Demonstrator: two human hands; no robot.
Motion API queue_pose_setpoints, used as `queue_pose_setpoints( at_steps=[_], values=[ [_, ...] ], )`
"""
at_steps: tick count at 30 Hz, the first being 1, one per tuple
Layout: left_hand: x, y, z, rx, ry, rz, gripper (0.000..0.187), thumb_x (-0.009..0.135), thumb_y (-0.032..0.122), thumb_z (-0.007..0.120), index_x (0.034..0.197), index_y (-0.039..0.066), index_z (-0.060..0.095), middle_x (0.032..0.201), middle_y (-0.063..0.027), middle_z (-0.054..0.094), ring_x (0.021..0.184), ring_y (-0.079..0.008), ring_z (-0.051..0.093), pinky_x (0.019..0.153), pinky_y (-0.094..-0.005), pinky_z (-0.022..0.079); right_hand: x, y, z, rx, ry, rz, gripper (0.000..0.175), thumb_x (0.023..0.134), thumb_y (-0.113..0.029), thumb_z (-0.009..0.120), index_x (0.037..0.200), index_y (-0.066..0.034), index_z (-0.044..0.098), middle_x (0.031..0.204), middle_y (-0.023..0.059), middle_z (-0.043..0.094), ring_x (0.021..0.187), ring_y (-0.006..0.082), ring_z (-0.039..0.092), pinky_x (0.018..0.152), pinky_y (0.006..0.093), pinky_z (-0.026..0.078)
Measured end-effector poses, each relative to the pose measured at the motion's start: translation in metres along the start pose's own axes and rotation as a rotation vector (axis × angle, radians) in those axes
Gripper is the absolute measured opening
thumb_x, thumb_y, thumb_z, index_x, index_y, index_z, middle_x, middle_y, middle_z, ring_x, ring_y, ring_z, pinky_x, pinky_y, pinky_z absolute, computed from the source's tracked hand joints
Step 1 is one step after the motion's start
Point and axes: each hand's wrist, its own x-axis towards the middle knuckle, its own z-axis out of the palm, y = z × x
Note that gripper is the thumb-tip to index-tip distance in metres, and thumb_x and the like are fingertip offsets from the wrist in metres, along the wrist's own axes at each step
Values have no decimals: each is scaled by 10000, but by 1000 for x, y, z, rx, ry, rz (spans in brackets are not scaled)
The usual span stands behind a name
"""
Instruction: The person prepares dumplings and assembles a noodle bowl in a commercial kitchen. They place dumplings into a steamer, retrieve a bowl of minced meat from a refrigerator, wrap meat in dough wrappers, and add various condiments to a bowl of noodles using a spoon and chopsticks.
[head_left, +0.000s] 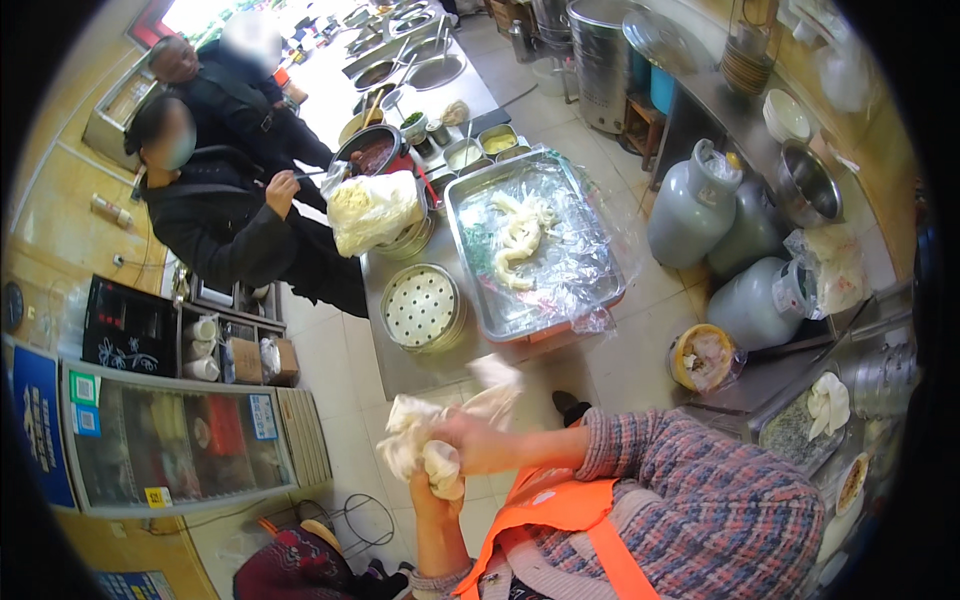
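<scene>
A bunched off-white cloth (409, 427) is held in front of my orange apron (551, 499). My right hand (476, 444) grips it from the right, with a blurred end sticking up beyond the fingers. Below, my left hand (435, 501) is closed around its lower part. Beyond the hands, a large metal tray (484, 300) lined with clear plastic holds pale strips of dough (517, 240). Left of the tray stands a round steamer with a perforated plate (421, 304). A plastic bag of yellowish food (367, 210) lies behind the steamer.
Two people (225, 217) stand at left, beside the metal table (386, 360); one holds a utensil over a pot (367, 150). Grey gas cylinders (686, 210) and a yellow bucket (701, 360) stand at right. A glass-front fridge (180, 442) is at left, another person (292, 566) at lower left.
</scene>
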Motion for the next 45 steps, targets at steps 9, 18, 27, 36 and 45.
queue_pose_setpoints(
  at_steps=[9, 18, 27, 36, 45],
  values=[
    [27, 29, 44, 623, 93, 517, 419, 931, 218, 575, 1298, 79, 430, 1238, -88, 532, 1109, -230, 555, 934, -348, 479, 54, 8, -22, 61, -240, -145, 187, 836, -153, 564, 907, 14, 611, 861, 224, 649, 853, 400, 621, 760, 462, 487],
    [86, 21, 82, 1101, 262, 617, 289, 930, 165, 447, 1139, -6, 549, 1090, -94, 596, 1026, -224, 584, 901, -350, 467, 88, 30, -51, 88, -122, 58, 408, 982, -397, 398, 1053, -39, 582, 860, 195, 639, 823, 363, 635, 770, 451, 486],
    [95, -7, 38, 972, 94, 175, 344, 869, 80, 572, 1199, -12, 536, 1028, -48, 620, 930, -164, 589, 825, -306, 483, 66, 76, -59, -141, 25, 292, 167, 836, -155, 541, 841, -6, 617, 763, 216, 620, 691, 389, 606, 658, 477, 478],
    [202, -53, 29, 1411, 50, 303, 378, 780, 183, 700, 1069, -26, 573, 1097, -221, 619, 1007, -339, 608, 872, -397, 490, 91, 89, -118, -1103, 332, 80, 252, 802, -168, 673, 999, -19, 628, 941, 194, 597, 874, 362, 586, 752, 437, 476],
    [167, 126, -217, 1018, 580, 489, 556, 795, 281, 735, 1238, 22, 520, 1225, -182, 548, 1186, -326, 497, 1009, -409, 397, 167, 110, -42, -1207, 213, 102, 355, 863, -49, 601, 1202, 38, 548, 1105, 217, 590, 1038, 374, 567, 909, 422, 439]
  ],
)
